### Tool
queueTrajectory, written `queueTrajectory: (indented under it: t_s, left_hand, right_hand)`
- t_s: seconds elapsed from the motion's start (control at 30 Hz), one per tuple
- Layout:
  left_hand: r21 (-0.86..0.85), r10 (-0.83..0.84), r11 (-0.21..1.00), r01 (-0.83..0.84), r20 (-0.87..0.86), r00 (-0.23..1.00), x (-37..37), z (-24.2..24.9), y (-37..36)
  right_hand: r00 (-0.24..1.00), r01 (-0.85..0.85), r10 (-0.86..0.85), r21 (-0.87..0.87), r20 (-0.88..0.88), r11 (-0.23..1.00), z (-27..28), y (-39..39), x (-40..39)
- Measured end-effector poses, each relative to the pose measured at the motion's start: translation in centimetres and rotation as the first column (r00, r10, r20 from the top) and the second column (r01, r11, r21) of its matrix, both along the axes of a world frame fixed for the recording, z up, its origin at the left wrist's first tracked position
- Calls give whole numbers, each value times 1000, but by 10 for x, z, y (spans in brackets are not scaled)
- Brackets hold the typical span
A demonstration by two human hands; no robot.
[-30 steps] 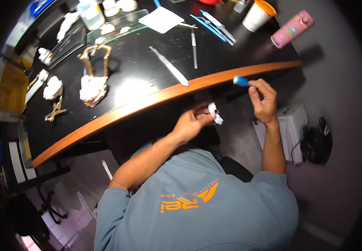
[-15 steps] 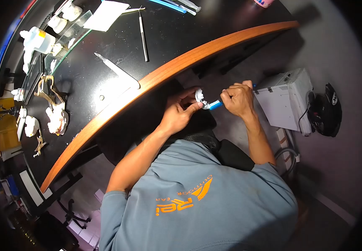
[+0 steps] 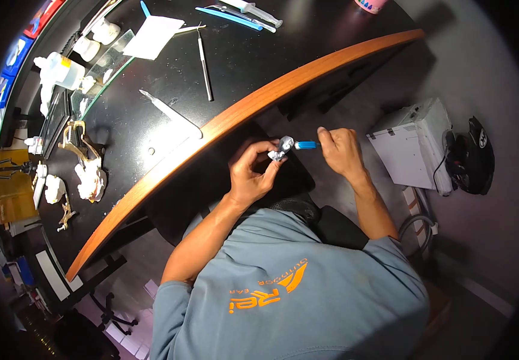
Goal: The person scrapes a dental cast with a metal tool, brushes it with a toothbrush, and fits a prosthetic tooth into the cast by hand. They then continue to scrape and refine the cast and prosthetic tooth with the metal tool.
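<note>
My left hand [image 3: 251, 173] pinches a small white dental cast [image 3: 279, 150] between thumb and fingers, held over my lap in front of the desk edge. My right hand [image 3: 342, 155] is closed around the handle of a blue toothbrush [image 3: 306, 144]. The brush head points left, its tip right at the cast's right side. Most of the handle is hidden inside my right fist.
On the black desk lie a white-handled knife [image 3: 169, 114], a thin metal instrument [image 3: 205, 66], a paper pad [image 3: 154, 37] and a syringe [image 3: 253, 11]. A brass articulator with plaster [image 3: 91, 180] stands left. A white box [image 3: 412, 144] is on the right.
My left hand has turned the cast, so a different side faces up. The toothbrush has swung level, and its head now meets the cast higher up. The view has shifted slightly.
</note>
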State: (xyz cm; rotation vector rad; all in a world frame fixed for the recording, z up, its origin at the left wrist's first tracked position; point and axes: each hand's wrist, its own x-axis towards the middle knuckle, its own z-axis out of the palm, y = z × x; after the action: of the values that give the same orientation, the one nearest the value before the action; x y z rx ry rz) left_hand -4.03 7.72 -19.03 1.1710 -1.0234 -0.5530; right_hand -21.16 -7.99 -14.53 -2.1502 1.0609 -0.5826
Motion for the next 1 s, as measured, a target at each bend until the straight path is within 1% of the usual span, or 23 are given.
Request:
queueTrajectory:
  t_s: [0.03, 0.07, 0.1, 0.13, 0.17, 0.23, 0.27, 0.3, 0.4, 0.43, 0.53, 0.57, 0.63, 0.67, 0.7, 0.77, 0.8, 0.83, 0.87, 0.93, 1.0]
  left_hand:
    - [-33, 16, 999, -12, 117, 993, 3, -3, 1]
    - [-69, 40, 997, -25, 234, 972, 5, -4, 1]
    - [-110, 109, 991, -78, 314, 943, 5, 10, -1]
    - [-111, 109, 991, -75, 343, 933, 6, 11, -1]
    - [-110, 112, 991, -76, 372, 922, 7, 12, 1]
    - [-107, 120, 991, -83, 413, 903, 9, 12, 3]
    - [-117, 124, 990, -81, 422, 898, 9, 13, 3]
    - [-129, 125, 989, -76, 431, 893, 9, 16, 3]
    - [-146, 154, 984, -101, 418, 895, 8, 14, 2]
    - [-149, 173, 981, -122, 408, 897, 8, 13, 2]
    - [-140, 187, 980, -141, 406, 895, 10, 12, 2]
    - [-145, 180, 981, -132, 399, 899, 9, 11, 3]
    - [-163, 157, 982, -100, 390, 907, 9, 10, 1]
    - [-143, 164, 983, -118, 379, 911, 8, 9, 0]
    - [-123, 174, 983, -137, 368, 913, 7, 9, 2]
    - [-103, 200, 979, -174, 352, 914, 7, 0, 5]
    - [-85, 187, 982, -168, 334, 924, 7, 1, 5]
    - [-61, 178, 984, -167, 315, 932, 6, 3, 6]
    - [-37, 175, 984, -172, 296, 939, 6, 5, 7]
    - [-98, 155, 987, -131, 309, 938, 8, 8, 5]
    - [-49, 160, 987, -153, 288, 944, 7, 8, 7]
  right_hand:
    - [999, -2, 1, -23, -47, 1000, -2, 2, 4]
    - [999, 9, -11, -71, -36, 997, -6, 3, 5]
    - [1000, 16, -19, -117, -22, 993, -11, 3, 7]
    - [1000, 20, -21, -164, -8, 986, -13, 3, 10]
    - [995, 68, -78, -167, -54, 984, -11, 4, 8]
    - [995, 83, -89, -132, -43, 988, -5, 0, 7]
    - [994, 97, -102, -113, -39, 989, -3, 0, 6]
    - [996, 89, -90, -130, -8, 988, 0, 3, 8]
    - [997, 59, -67, -165, -43, 984, -11, 5, 9]
    - [994, 54, -78, -286, -73, 957, -11, 3, 7]
    - [995, 95, -100, -131, -30, 987, -6, 0, 4]
    - [994, 100, -103, -111, -19, 989, -5, 2, 6]
    - [999, 37, -34, -111, 21, 993, -7, 8, 13]
    - [999, 5, 0, -115, 43, 993, -9, 8, 16]
    - [1000, -8, 10, -102, 18, 995, -13, 6, 17]
    - [998, 61, -64, -159, -12, 985, -12, 2, 12]
    - [996, 83, -89, -184, -24, 979, -11, 1, 12]
    - [998, 70, -70, -99, 1, 993, -7, 1, 12]
    - [1000, 17, -17, -76, 5, 997, -10, 3, 13]
    - [995, -99, 100, -37, 23, 994, -18, 5, 16]
    - [997, -81, 81, -75, -10, 994, -37, -4, 11]
